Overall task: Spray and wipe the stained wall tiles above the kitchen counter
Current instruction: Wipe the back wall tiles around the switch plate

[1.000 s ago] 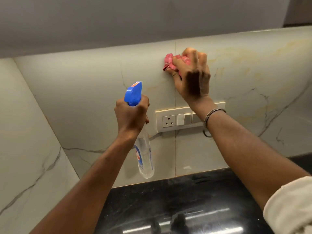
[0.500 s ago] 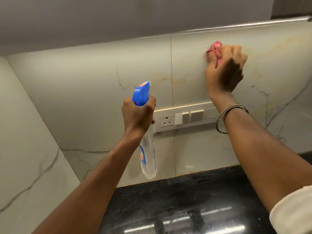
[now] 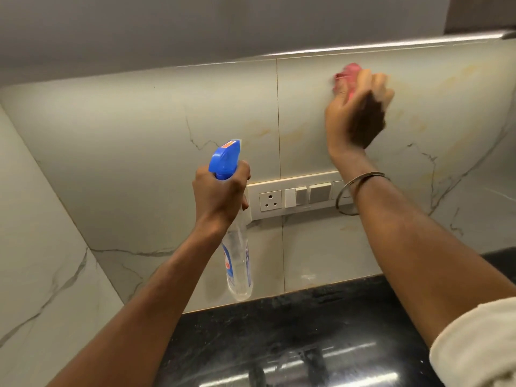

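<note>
My right hand [image 3: 358,113] grips a bunched pink cloth [image 3: 346,75] and presses it against the upper part of the pale marble-look wall tiles [image 3: 139,152], right of the vertical tile joint. Faint yellowish streaks mark the tiles around the cloth and further right. My left hand [image 3: 219,194] is wrapped round the neck of a clear spray bottle [image 3: 237,263] with a blue trigger head [image 3: 224,159]. The bottle hangs upright in front of the wall, left of the switch panel, nozzle toward the tiles.
A cream switch and socket panel [image 3: 296,195] is mounted on the wall between my two arms. The glossy black counter [image 3: 279,344] runs along the bottom. A tiled side wall [image 3: 36,261] closes the left. A grey cabinet underside [image 3: 223,26] overhangs above.
My right hand has slid the pink cloth rightward along the upper tiles, from the tile joint to well right of it. My left hand and the spray bottle have barely moved.
</note>
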